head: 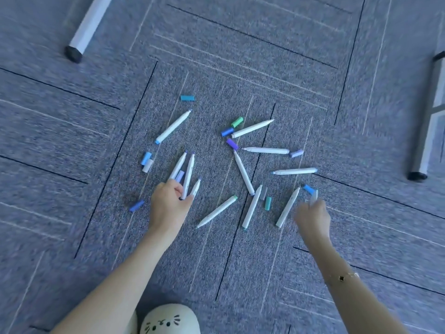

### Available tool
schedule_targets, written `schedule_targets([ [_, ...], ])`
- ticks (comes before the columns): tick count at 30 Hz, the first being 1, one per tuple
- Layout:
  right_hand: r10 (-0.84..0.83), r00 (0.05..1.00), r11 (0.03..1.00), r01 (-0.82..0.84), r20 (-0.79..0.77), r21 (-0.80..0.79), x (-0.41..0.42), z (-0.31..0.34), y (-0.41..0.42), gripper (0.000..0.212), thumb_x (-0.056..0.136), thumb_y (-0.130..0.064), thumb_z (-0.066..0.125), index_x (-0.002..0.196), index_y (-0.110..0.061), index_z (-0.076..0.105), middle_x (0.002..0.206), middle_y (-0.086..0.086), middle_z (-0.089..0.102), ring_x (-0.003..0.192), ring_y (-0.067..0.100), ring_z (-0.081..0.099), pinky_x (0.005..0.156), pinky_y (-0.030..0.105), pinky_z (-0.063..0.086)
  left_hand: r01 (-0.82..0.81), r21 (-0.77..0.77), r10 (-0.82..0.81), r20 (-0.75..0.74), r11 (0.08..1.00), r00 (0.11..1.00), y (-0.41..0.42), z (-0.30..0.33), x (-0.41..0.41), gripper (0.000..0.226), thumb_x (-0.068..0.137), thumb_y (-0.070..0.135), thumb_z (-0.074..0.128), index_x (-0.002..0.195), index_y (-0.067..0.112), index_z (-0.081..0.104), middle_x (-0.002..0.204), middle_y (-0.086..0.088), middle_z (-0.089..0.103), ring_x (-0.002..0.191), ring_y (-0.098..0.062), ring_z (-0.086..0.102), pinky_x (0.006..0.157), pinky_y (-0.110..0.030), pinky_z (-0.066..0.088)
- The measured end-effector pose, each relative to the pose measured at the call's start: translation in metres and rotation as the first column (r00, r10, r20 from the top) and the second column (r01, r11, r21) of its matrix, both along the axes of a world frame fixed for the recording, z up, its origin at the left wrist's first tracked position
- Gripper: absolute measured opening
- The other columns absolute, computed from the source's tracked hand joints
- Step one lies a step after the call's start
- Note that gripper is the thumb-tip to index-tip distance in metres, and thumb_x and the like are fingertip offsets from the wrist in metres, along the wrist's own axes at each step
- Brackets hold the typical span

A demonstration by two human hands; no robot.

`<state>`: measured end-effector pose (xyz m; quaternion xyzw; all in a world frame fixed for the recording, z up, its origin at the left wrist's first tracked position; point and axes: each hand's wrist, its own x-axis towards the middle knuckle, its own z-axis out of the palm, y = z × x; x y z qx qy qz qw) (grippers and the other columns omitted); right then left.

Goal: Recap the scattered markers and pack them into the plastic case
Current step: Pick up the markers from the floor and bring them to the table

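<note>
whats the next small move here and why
Probably close the left hand round the cluster of uncapped markers it touches and lift them. A lilac cap lies among them, ready to fit. The right hand is blurred, seemingly holding a marker. No case is in view.

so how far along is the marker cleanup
Barely begun. Nothing looks capped: white-barrelled markers like the one at lie bare, with loose caps like the teal plastic cap scattered on the grey carpet. The left hand grips several markers; the blurred right hand holds one. No case in view.
</note>
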<state>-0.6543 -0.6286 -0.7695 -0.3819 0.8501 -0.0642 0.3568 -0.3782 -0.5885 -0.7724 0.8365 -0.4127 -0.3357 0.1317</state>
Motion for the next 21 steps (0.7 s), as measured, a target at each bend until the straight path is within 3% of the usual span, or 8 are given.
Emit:
schedule_targets([
  [6, 0.084, 0.996, 0.996, -0.084, 0.014, 0.016, -0.005, -0.011, -0.012, 0.022, 0.094, -0.018, 0.052, 0.075, -0.004, 0.052, 0.057, 0.000, 0.042, 0.044, 0.010, 0.030, 0.038, 0.019, 0.028, 0.068, -0.048, -0.064, 0.088, 0.997, 0.994, -0.014, -0.004, 0.000, 0.015, 0.088, 0.024, 0.064, 0.093, 0.011, 0.058, 0.091, -0.003, 0.055, 0.068, -0.011, 0.050, 0.050, -0.013, 0.033],
  [9, 0.080, 0.997, 0.996, -0.081, 0.008, 0.027, -0.004, -0.014, -0.013, 0.016, 0.092, -0.016, 0.057, 0.089, 0.000, 0.054, 0.062, 0.001, 0.047, 0.045, 0.009, 0.035, 0.032, 0.013, 0.029, 0.126, -0.050, -0.118, 0.135, 0.991, 0.984, -0.024, -0.009, 0.004, 0.012, 0.089, 0.017, 0.062, 0.084, 0.006, 0.064, 0.085, -0.007, 0.061, 0.063, -0.014, 0.053, 0.053, -0.016, 0.037],
  [13, 0.054, 0.998, 0.996, -0.052, -0.018, 0.074, -0.005, -0.017, -0.013, 0.015, 0.088, -0.011, 0.059, 0.094, 0.001, 0.053, 0.066, 0.003, 0.048, 0.050, 0.011, 0.039, 0.041, 0.021, 0.033, 0.212, 0.023, -0.213, 0.205, 0.977, 0.955, -0.032, -0.008, 0.001, 0.013, 0.088, 0.016, 0.062, 0.087, 0.003, 0.062, 0.084, -0.004, 0.054, 0.056, -0.011, 0.046, 0.041, -0.014, 0.028],
  [17, 0.122, 0.991, 0.985, -0.116, -0.046, 0.128, -0.006, -0.019, -0.013, 0.013, 0.085, -0.013, 0.060, 0.086, -0.002, 0.052, 0.061, 0.003, 0.047, 0.045, 0.011, 0.037, 0.038, 0.020, 0.032, 0.239, 0.027, -0.240, 0.161, 0.971, 0.957, -0.039, -0.003, 0.007, 0.016, 0.086, 0.018, 0.062, 0.085, 0.003, 0.057, 0.085, -0.006, 0.052, 0.060, -0.011, 0.047, 0.044, -0.015, 0.033],
  [21, 0.149, 0.980, 0.987, -0.139, -0.132, 0.083, 0.001, -0.024, -0.008, 0.021, 0.090, -0.014, 0.053, 0.101, 0.003, 0.050, 0.075, 0.011, 0.054, 0.051, 0.015, 0.045, 0.040, 0.023, 0.035, 0.412, 0.069, -0.416, 0.058, 0.909, 0.908, -0.039, 0.006, 0.022, 0.015, 0.095, 0.018, 0.050, 0.086, 0.006, 0.052, 0.079, -0.003, 0.050, 0.052, -0.010, 0.042, 0.045, -0.017, 0.033],
])
